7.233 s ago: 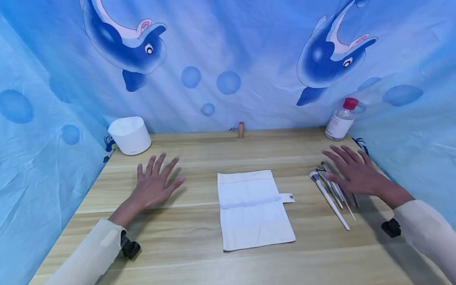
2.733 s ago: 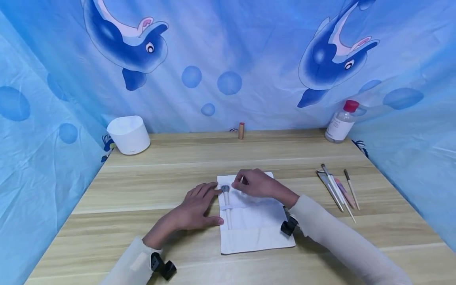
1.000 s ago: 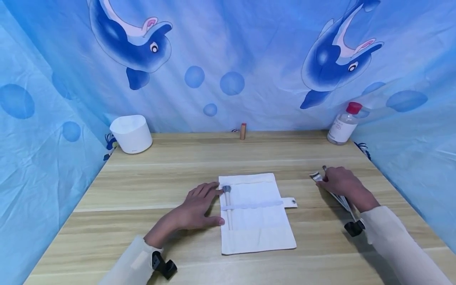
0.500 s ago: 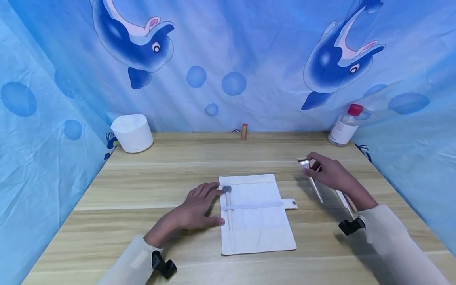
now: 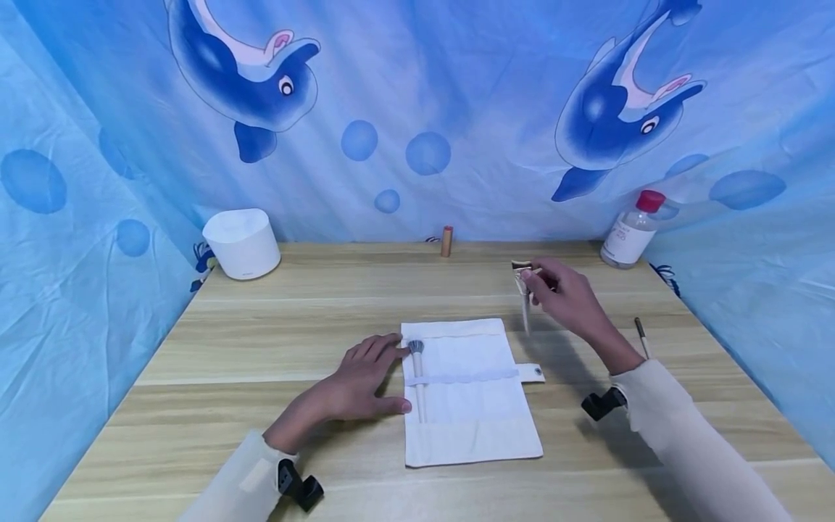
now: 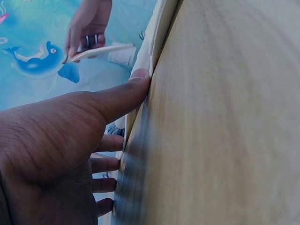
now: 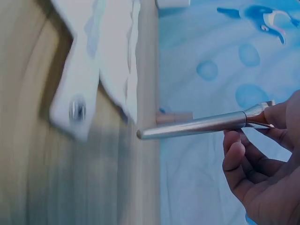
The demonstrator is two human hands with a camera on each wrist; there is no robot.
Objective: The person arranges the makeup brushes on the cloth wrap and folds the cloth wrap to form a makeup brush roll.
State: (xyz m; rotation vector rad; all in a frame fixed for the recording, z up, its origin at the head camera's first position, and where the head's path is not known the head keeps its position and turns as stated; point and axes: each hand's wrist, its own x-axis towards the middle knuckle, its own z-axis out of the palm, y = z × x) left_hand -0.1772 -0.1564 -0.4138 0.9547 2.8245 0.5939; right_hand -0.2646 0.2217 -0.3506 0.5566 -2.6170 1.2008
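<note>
A white cloth brush roll (image 5: 470, 431) lies unrolled mid-table, with a band across it and a snap tab (image 5: 530, 373) on its right. Tucked under the band near its left edge is a makeup brush (image 5: 419, 366) with a pale handle and grey bristles. My left hand (image 5: 357, 380) rests along that left edge, fingers extended and thumb (image 6: 124, 96) on the cloth. Above the table, beyond the roll's far right corner, my right hand (image 5: 566, 293) pinches a silver-handled makeup brush (image 7: 192, 128) near its wide flat head, handle end pointing down. Fingers partly hide the head.
A thin dark-tipped brush (image 5: 641, 335) lies on the right, partly behind my right forearm. Along the back stand a white rounded container (image 5: 243, 246), a small brown tube (image 5: 446, 241) and a red-capped bottle (image 5: 629, 232), before a blue dolphin curtain (image 5: 417, 87).
The pale-handled brush went from the right-hand group into the roll. My right hand then picked up the silver brush and carried it left and up. My left hand stays at the roll's edge.
</note>
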